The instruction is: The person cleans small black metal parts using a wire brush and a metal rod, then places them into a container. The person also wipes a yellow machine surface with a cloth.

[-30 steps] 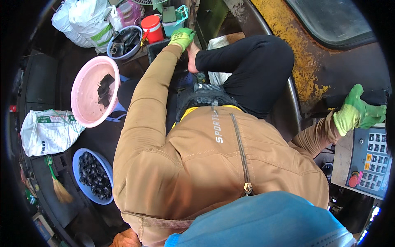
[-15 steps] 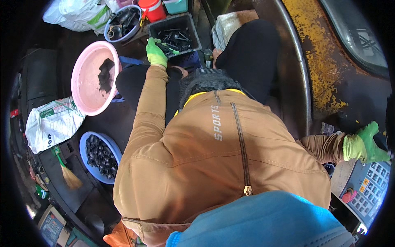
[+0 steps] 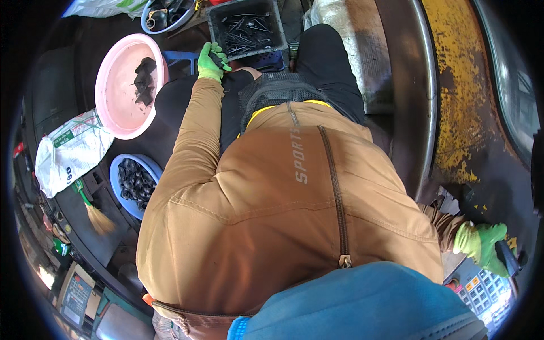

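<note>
Yellow metal panel (image 3: 453, 130) right of black rectangular plastic crate (image 3: 280, 25). Beside crate: green-gloved left hand (image 3: 209, 63), fingers round small dark piece (image 3: 216, 59), likely light, stiff; grip mid-body. Well right: green-gloved right hand (image 3: 486, 247), apparently clasping dark handle (image 3: 508, 258).

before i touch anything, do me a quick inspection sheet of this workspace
surface: dark floor, visible between the basins
job's things: small dark piece at the left hand; dark handle-like part at the right hand; black tray of slim dark pieces
clutter: pink basin with dark scraps; blue basin of black parts; white sack; broom
hands: both in green gloves; left holds the piece, right touches the handle-like part, grip unclear
cables: nothing seen
surroundings: worn yellow-painted metal; button panel below the right hand
</note>
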### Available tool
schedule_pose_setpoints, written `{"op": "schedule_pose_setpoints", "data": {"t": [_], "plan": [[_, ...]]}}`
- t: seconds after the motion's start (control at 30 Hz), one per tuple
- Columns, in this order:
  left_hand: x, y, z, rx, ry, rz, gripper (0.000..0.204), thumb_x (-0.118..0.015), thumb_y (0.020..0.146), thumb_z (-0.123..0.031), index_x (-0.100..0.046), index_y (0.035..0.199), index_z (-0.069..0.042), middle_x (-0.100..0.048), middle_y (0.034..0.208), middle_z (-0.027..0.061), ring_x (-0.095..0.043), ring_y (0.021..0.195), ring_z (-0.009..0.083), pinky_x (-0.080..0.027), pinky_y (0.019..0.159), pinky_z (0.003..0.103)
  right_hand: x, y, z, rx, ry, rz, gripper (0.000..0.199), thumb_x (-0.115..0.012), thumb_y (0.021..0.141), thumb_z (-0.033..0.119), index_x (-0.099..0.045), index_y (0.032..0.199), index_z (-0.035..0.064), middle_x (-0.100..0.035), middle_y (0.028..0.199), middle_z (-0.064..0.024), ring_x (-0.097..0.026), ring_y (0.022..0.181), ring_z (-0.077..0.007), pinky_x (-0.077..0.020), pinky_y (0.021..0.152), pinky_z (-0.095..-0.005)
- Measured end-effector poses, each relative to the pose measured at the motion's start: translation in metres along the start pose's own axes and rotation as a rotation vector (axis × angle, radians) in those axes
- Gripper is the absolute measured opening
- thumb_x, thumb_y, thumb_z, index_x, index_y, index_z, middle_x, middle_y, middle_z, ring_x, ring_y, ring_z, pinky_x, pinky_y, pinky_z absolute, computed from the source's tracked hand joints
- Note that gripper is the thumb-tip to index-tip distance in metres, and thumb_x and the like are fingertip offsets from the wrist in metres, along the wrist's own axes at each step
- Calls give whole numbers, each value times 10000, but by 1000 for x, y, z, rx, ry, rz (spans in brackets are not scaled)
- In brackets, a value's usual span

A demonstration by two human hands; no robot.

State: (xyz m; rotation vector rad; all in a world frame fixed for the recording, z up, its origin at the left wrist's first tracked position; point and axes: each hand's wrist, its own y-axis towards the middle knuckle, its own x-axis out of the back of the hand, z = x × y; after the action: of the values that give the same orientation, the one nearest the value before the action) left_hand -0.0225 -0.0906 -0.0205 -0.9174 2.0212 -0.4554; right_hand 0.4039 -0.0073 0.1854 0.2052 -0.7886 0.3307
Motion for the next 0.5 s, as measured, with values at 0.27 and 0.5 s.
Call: {"op": "schedule_pose_setpoints", "data": {"t": [0.27, 0.5], "plan": [[0, -2, 10, 21, 16, -114, 244, -539, 943, -294, -620, 925, -64, -611, 719, 36, -533, 549, 170, -416, 470, 300, 69, -28, 31, 60, 47, -141, 838, -747, 678, 344, -373, 1284, -99, -510, 1119, -221, -567, 948, -323, -501, 808, -442], [-2, -3, 8, 13, 15, -119, 247, -529, 946, -302, -623, 910, -76, -610, 689, 26, -511, 511, 137, -395, 430, 294, 118, -32, 61, 263, -25, -391, 849, -743, 695, 369, -371, 1294, -103, -524, 1107, -217, -573, 934, -316, -504, 795, -433]]}}
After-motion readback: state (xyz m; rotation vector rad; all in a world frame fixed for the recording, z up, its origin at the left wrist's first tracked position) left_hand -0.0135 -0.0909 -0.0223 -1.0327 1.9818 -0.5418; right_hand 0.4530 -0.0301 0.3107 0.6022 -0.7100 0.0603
